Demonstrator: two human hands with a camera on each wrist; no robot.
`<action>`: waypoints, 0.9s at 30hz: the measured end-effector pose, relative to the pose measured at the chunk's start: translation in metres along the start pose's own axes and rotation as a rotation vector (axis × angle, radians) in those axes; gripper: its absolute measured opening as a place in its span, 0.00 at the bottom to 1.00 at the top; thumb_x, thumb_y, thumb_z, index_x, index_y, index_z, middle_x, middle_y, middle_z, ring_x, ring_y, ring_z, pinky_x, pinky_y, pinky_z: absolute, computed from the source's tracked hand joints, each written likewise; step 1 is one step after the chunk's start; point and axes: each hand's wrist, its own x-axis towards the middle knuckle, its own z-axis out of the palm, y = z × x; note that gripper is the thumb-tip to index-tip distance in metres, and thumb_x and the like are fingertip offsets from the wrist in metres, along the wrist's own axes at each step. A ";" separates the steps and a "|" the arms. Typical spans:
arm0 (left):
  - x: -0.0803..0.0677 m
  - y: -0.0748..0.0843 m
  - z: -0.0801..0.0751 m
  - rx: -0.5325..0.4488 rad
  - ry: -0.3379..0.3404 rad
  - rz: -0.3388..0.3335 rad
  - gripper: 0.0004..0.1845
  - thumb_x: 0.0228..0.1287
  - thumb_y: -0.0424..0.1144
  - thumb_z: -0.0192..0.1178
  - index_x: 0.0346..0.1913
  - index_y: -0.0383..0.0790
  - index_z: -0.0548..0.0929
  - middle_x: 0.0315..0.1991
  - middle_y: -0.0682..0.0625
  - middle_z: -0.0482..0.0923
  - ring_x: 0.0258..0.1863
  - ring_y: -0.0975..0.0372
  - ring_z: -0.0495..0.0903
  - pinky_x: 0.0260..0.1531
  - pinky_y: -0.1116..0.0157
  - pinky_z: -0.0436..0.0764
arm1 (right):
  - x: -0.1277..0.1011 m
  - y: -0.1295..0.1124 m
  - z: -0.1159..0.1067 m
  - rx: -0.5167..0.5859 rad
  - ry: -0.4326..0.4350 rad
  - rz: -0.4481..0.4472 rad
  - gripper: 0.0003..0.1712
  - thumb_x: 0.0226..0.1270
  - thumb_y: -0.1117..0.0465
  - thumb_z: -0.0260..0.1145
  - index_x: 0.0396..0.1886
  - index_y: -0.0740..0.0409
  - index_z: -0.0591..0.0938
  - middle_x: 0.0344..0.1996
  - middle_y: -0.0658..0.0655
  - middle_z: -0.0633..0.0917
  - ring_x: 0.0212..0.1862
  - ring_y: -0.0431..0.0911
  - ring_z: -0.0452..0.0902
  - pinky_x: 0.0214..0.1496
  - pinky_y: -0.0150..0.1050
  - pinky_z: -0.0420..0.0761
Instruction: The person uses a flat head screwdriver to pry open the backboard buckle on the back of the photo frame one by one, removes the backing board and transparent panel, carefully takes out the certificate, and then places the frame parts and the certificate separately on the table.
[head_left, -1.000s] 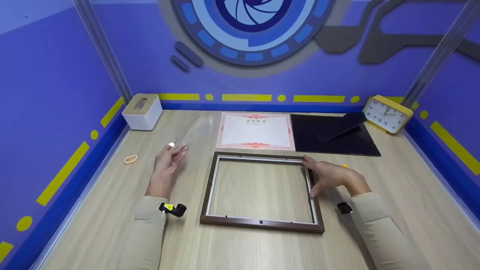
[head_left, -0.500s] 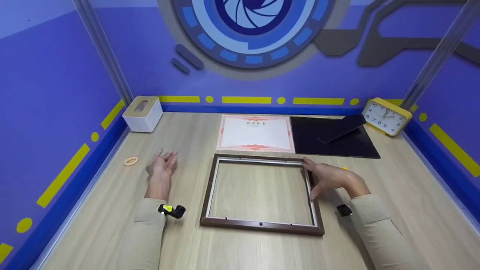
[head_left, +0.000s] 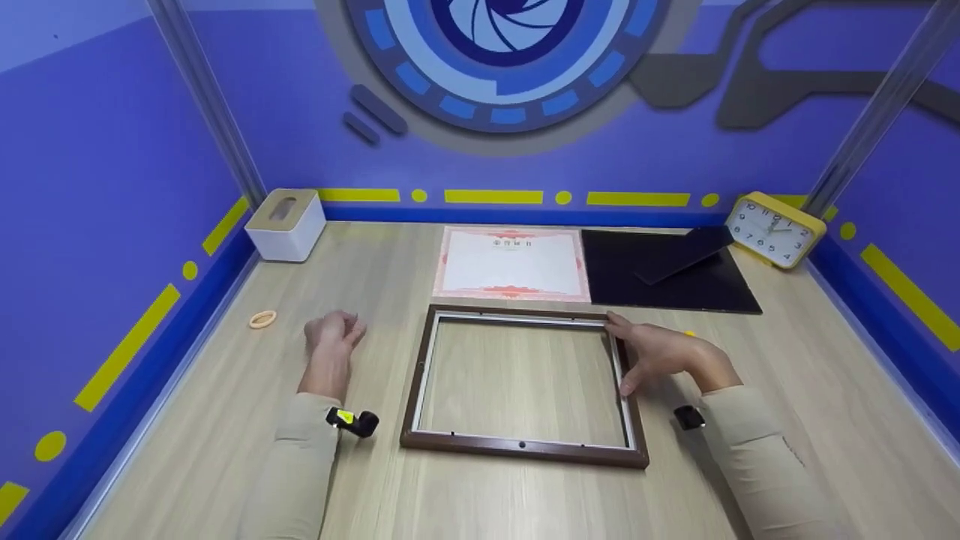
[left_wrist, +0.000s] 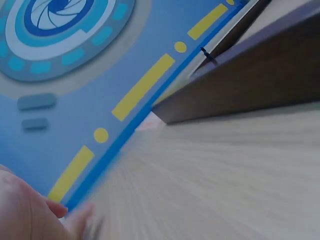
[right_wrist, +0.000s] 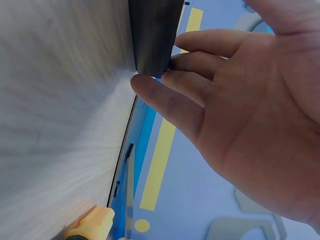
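A brown picture frame (head_left: pixel 521 448) lies flat on the wooden table, and bare wood shows through its opening. My right hand (head_left: pixel 660 352) rests on the frame's right rail, with the index tip near the far right corner and the thumb lower on the inner edge. In the right wrist view the fingers (right_wrist: pixel 200 80) are nearly straight and their tips touch the dark frame edge (right_wrist: pixel 152 35). My left hand (head_left: pixel 331 331) lies on the table left of the frame, apart from it, fingers curled in with nothing seen in them. The left wrist view shows the frame's side (left_wrist: pixel 250 85) close by.
Behind the frame lie a red-bordered certificate (head_left: pixel 512 262) and a black backing board (head_left: pixel 675 281) with its stand flap raised. A yellow clock (head_left: pixel 774 229) stands at the back right, a white tissue box (head_left: pixel 285 223) at the back left, and a tape ring (head_left: pixel 262 319) at the left.
My left hand came down from a raised, open-palm pose to the table and curled its fingers in. The right hand and the frame have not moved.
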 end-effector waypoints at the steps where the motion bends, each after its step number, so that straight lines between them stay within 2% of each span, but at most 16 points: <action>1: -0.002 0.001 0.001 0.053 -0.011 0.015 0.31 0.65 0.21 0.51 0.71 0.27 0.61 0.60 0.37 0.68 0.54 0.53 0.73 0.54 0.59 0.79 | 0.000 0.000 0.000 -0.003 0.000 0.001 0.66 0.42 0.52 0.85 0.74 0.76 0.58 0.76 0.76 0.48 0.75 0.67 0.48 0.72 0.60 0.56; 4: -0.009 0.003 0.004 0.226 0.000 0.062 0.35 0.64 0.24 0.52 0.74 0.27 0.56 0.66 0.37 0.62 0.56 0.53 0.69 0.54 0.61 0.78 | 0.000 0.001 0.001 -0.012 0.001 0.008 0.66 0.42 0.52 0.85 0.74 0.76 0.58 0.76 0.76 0.48 0.75 0.67 0.48 0.72 0.60 0.56; 8: -0.013 0.004 0.007 0.374 0.112 0.084 0.43 0.64 0.31 0.55 0.77 0.25 0.44 0.72 0.36 0.52 0.58 0.53 0.64 0.56 0.62 0.74 | 0.001 0.001 0.002 -0.008 -0.002 0.014 0.67 0.43 0.50 0.85 0.75 0.75 0.58 0.76 0.75 0.48 0.75 0.67 0.48 0.72 0.60 0.56; 10: -0.015 0.005 0.008 0.434 0.166 0.088 0.46 0.64 0.35 0.56 0.77 0.26 0.40 0.72 0.36 0.48 0.63 0.51 0.61 0.61 0.61 0.70 | 0.001 0.001 0.002 -0.006 -0.003 0.025 0.67 0.42 0.50 0.85 0.75 0.74 0.58 0.77 0.74 0.48 0.76 0.66 0.48 0.73 0.60 0.56; 12: -0.017 0.007 0.009 0.462 0.170 0.088 0.49 0.63 0.37 0.55 0.77 0.27 0.35 0.75 0.34 0.39 0.71 0.49 0.52 0.68 0.60 0.62 | 0.000 0.000 0.001 -0.008 -0.003 0.027 0.67 0.42 0.49 0.85 0.75 0.73 0.58 0.77 0.74 0.48 0.76 0.66 0.48 0.73 0.60 0.55; 14: -0.020 0.008 0.010 0.497 0.125 0.114 0.50 0.64 0.37 0.53 0.77 0.27 0.32 0.77 0.31 0.29 0.77 0.46 0.37 0.74 0.57 0.49 | 0.000 0.000 0.000 -0.009 0.000 0.032 0.67 0.42 0.49 0.85 0.76 0.73 0.58 0.77 0.74 0.48 0.76 0.66 0.48 0.73 0.60 0.55; 16: -0.019 0.006 0.009 0.568 0.023 0.179 0.48 0.67 0.37 0.51 0.77 0.29 0.30 0.77 0.33 0.20 0.77 0.45 0.27 0.75 0.56 0.40 | 0.000 0.000 0.000 -0.012 0.001 0.020 0.67 0.42 0.50 0.85 0.75 0.74 0.58 0.76 0.75 0.49 0.75 0.67 0.48 0.72 0.60 0.56; 18: -0.015 0.002 0.006 0.783 -0.102 0.300 0.46 0.69 0.35 0.50 0.78 0.30 0.31 0.77 0.34 0.17 0.76 0.43 0.22 0.74 0.50 0.34 | 0.001 0.000 0.000 -0.012 0.001 0.002 0.66 0.42 0.51 0.85 0.75 0.75 0.58 0.76 0.76 0.49 0.75 0.68 0.48 0.72 0.61 0.56; 21: -0.004 -0.007 -0.001 1.242 -0.203 0.533 0.39 0.72 0.35 0.51 0.79 0.32 0.45 0.78 0.29 0.31 0.76 0.36 0.33 0.72 0.39 0.39 | 0.001 0.001 0.001 -0.008 -0.009 -0.009 0.66 0.43 0.51 0.85 0.75 0.75 0.58 0.76 0.76 0.48 0.75 0.68 0.48 0.72 0.60 0.57; 23: 0.000 -0.012 -0.004 1.494 -0.221 0.632 0.34 0.73 0.37 0.51 0.78 0.32 0.54 0.76 0.25 0.39 0.74 0.32 0.39 0.69 0.35 0.41 | 0.001 0.001 0.002 -0.003 -0.015 -0.007 0.67 0.43 0.51 0.85 0.75 0.75 0.57 0.76 0.76 0.47 0.75 0.67 0.47 0.72 0.60 0.57; 25: 0.001 -0.015 -0.006 1.602 -0.251 0.642 0.31 0.75 0.39 0.50 0.76 0.32 0.59 0.73 0.22 0.45 0.73 0.32 0.42 0.68 0.35 0.45 | 0.001 0.001 0.001 -0.001 -0.019 0.004 0.67 0.43 0.50 0.85 0.75 0.74 0.57 0.76 0.75 0.47 0.75 0.67 0.47 0.72 0.61 0.56; 27: 0.001 -0.015 -0.007 1.627 -0.272 0.622 0.29 0.78 0.41 0.48 0.75 0.31 0.61 0.71 0.21 0.49 0.72 0.32 0.47 0.67 0.37 0.50 | 0.001 0.001 0.000 0.004 -0.015 0.015 0.67 0.43 0.50 0.85 0.76 0.74 0.57 0.77 0.74 0.47 0.75 0.67 0.47 0.72 0.60 0.56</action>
